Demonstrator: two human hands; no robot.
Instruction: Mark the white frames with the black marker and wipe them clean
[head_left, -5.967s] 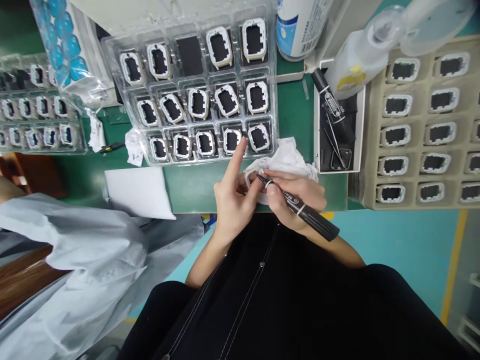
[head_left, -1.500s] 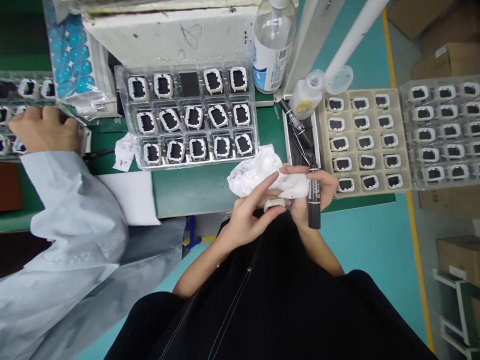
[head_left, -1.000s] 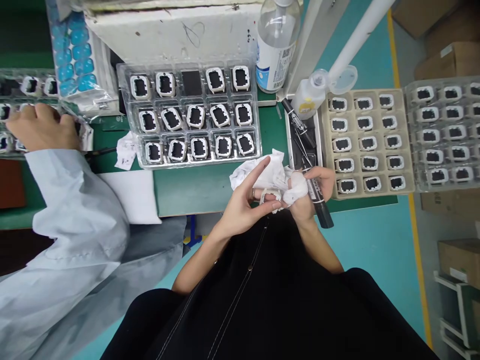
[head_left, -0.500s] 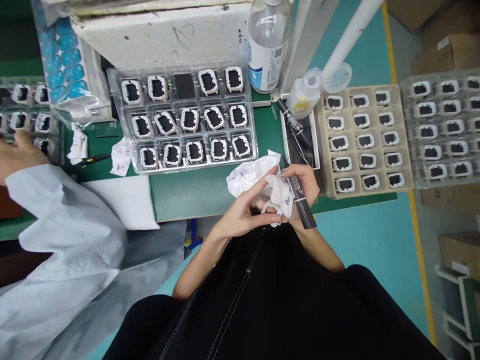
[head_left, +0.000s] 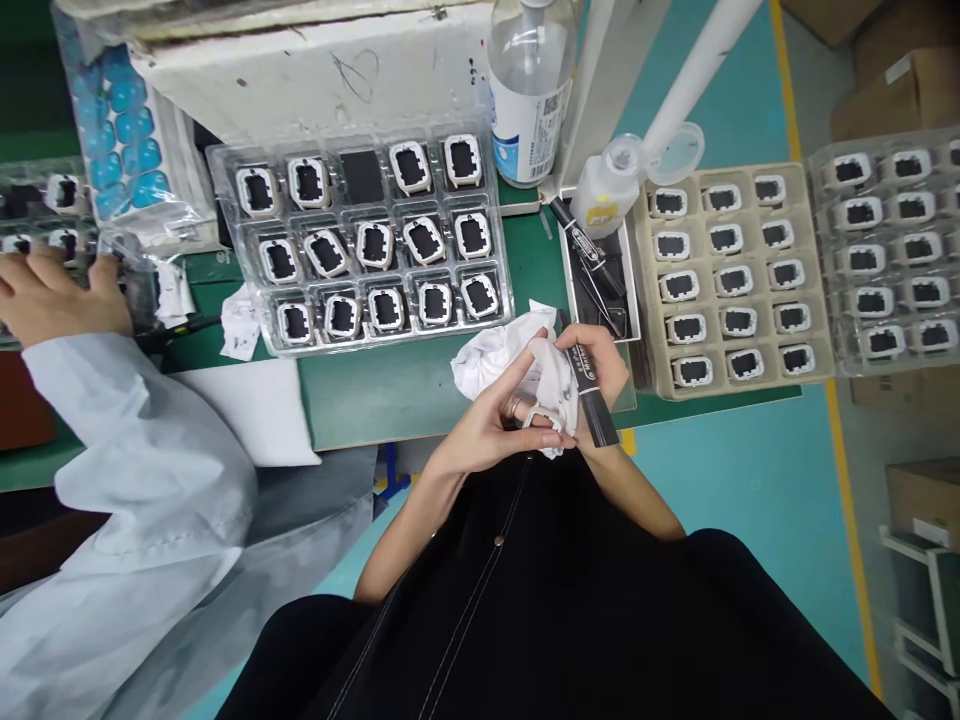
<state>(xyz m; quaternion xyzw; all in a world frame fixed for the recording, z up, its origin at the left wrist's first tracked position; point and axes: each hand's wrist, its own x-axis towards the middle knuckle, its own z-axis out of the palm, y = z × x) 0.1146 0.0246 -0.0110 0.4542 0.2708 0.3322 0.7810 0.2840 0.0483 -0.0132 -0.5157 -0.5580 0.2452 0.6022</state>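
My left hand [head_left: 491, 425] pinches a small white frame [head_left: 545, 415], rounded and square like a watch case, between thumb and fingers. In my right hand [head_left: 604, 365] are a black marker pen [head_left: 589, 385] and a crumpled white cloth [head_left: 553, 382] with dark smudges. The cloth presses against the frame, and part of the frame is hidden by it and my fingers. More white cloth [head_left: 487, 355] lies on the green table just behind my hands. A clear tray [head_left: 360, 345] of similar white frames stands beyond, to the left.
To the right are a beige tray [head_left: 817, 330] and a clear tray [head_left: 832, 270] of frames. A box with another marker [head_left: 587, 248], an uncapped bottle [head_left: 606, 190] and a pump bottle [head_left: 529, 120] stand behind. At left, a co-worker's hand [head_left: 64, 295] reaches over another tray.
My right hand has shifted slightly left with the marker and cloth, against the frame. My left hand stays nearly still. The co-worker's hand has moved right, fingers spread over the tray.
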